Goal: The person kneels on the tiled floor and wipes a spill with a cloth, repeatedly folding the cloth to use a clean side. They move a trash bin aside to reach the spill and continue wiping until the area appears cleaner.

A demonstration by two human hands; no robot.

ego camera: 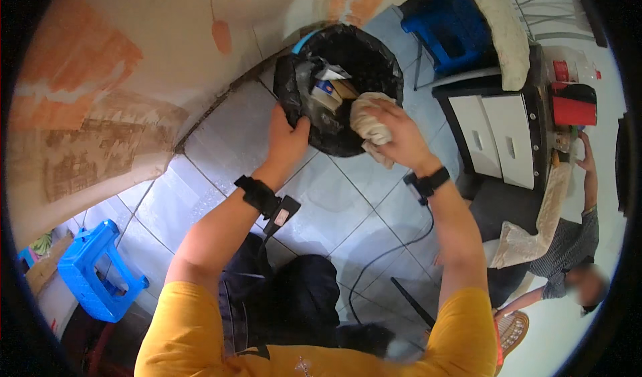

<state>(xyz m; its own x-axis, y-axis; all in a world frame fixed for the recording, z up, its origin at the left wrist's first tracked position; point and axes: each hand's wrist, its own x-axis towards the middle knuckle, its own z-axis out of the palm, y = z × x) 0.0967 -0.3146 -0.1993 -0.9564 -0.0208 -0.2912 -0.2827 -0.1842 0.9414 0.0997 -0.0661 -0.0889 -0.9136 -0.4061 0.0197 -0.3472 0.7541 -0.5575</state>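
A round trash bin lined with a black plastic bag (pixel 386 51) stands on the tiled floor against the wall, with part of a blue rim showing. Inside it lie a small blue and cream carton (pixel 328 93) and other scraps. My left hand (pixel 288 136) grips the bag-covered rim on the near left side. A crumpled, off-white cloth (pixel 371 118) is in my right hand (pixel 404 136), at the right side of the bin's rim. Part of the cloth hangs below my fingers.
A blue plastic stool (pixel 103 271) is at the lower left, another blue stool (pixel 446 31) beyond the bin. White drawers (pixel 501 136) stand at the right. Another person (pixel 567 246) sits at the far right, reaching toward items above the drawers. A black cable (pixel 378 259) runs near my right arm.
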